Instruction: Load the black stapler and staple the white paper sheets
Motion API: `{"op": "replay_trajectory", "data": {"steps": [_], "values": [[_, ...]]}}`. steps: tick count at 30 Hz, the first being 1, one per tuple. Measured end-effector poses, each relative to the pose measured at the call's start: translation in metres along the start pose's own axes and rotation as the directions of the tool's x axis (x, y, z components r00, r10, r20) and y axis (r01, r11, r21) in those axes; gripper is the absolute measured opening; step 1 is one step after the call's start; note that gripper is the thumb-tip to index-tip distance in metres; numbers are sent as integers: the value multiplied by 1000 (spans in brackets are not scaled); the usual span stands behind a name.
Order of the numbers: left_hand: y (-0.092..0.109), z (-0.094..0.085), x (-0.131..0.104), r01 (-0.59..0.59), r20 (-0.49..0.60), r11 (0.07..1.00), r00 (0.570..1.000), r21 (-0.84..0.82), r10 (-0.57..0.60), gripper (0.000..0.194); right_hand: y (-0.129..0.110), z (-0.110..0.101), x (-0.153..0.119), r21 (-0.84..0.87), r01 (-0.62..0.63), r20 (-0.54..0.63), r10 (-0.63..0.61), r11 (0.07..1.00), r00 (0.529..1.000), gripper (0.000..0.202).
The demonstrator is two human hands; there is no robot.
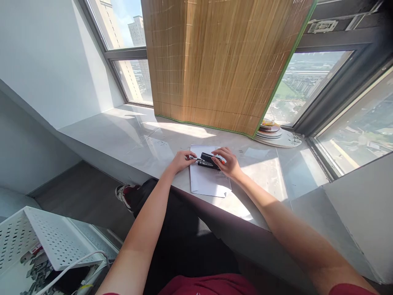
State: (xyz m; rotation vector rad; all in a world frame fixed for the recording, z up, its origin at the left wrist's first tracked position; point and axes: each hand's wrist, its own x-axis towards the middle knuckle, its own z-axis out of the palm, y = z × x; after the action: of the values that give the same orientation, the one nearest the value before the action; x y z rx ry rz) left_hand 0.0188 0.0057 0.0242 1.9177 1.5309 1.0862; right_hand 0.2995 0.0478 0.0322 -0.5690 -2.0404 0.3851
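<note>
A black stapler (206, 160) lies over a white sheet of paper (204, 184) on the window ledge. The fingers of my right hand (229, 163) are closed round its right end, where a small orange-red part shows. From the left, my left hand (181, 161) pinches a thin metal piece (194, 158) that sticks out at the stapler's left end. Whether that piece is a staple rail or a strip of staples is too small to tell. The paper's upper part lies partly under the stapler and my right hand.
A bamboo blind (215, 65) hangs before the window down to the pale ledge (123, 131). Stacked plates (272, 134) stand at the ledge's right rear. Below left is a white perforated basket (61, 233) with grey pieces and a white cable (73, 262).
</note>
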Motion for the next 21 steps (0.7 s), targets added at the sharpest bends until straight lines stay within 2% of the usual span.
{"op": "replay_trajectory", "data": {"steps": [6, 13, 17, 21], "values": [[2, -3, 2, 20, 44, 1000, 999, -6, -20, 24, 7, 5, -2, 7, -39, 63, 39, 999, 997, 28], [1, -4, -7, -25, 53, 999, 998, -47, 27, 22, 11, 7, -4, -26, -64, 49, 66, 998, 997, 29], [-6, -6, -9, -34, -2, 997, 999, -66, 34, 22, 18, 11, -6, 10, -99, 159, 97, 995, 983, 35], [-10, -11, -10, 12, -60, 997, 998, -72, -16, 14, 25, 13, -9, 45, -214, 219, 199, 976, 955, 37]]}}
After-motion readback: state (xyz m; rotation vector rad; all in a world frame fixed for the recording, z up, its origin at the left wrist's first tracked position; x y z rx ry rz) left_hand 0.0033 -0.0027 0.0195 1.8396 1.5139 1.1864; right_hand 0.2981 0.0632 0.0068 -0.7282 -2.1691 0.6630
